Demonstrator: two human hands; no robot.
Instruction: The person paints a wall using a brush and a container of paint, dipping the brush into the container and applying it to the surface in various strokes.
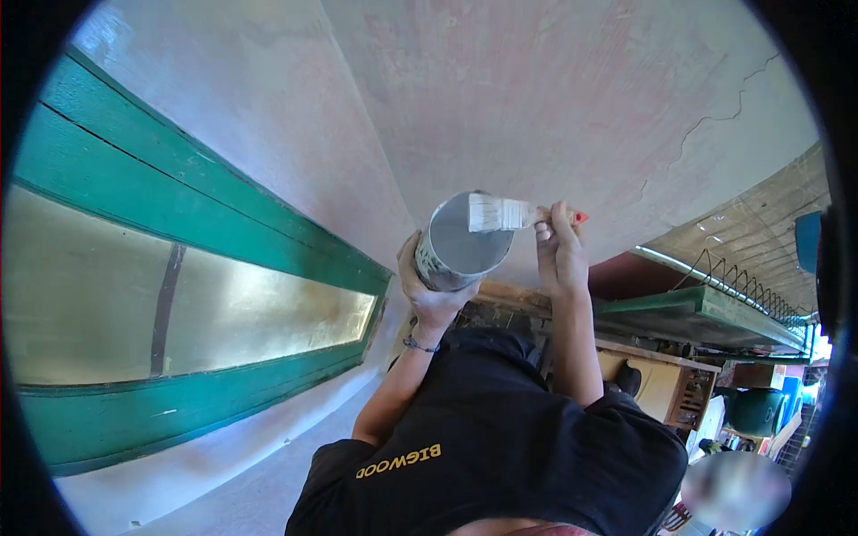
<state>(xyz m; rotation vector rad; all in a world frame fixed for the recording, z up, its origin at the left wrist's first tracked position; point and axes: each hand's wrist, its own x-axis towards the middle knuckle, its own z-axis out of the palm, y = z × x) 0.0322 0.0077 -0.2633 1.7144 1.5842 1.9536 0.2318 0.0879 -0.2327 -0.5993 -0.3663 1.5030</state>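
My left hand (pixel 433 299) wraps round the outside of a paint-smeared can (pixel 435 272), whose open mouth faces up toward me. Inside it the surface looks pale grey. In my right hand (pixel 563 246) is a flat paintbrush (pixel 508 214), gripped by its red-tipped handle between thumb and fingers. White paint coats the brush's bristles, which lie level across the can's mouth at the far rim. Both hands are raised in front of my chest, close to the whitish wall (pixel 536 98).
A green-framed window (pixel 259 237) runs along the left. On the right, a thin crack marks the wall above a green shelf (pixel 697 308) with a coiled wire rack (pixel 751 290). Below that are a wooden cabinet (pixel 657 380) and a dark green container (pixel 753 411).
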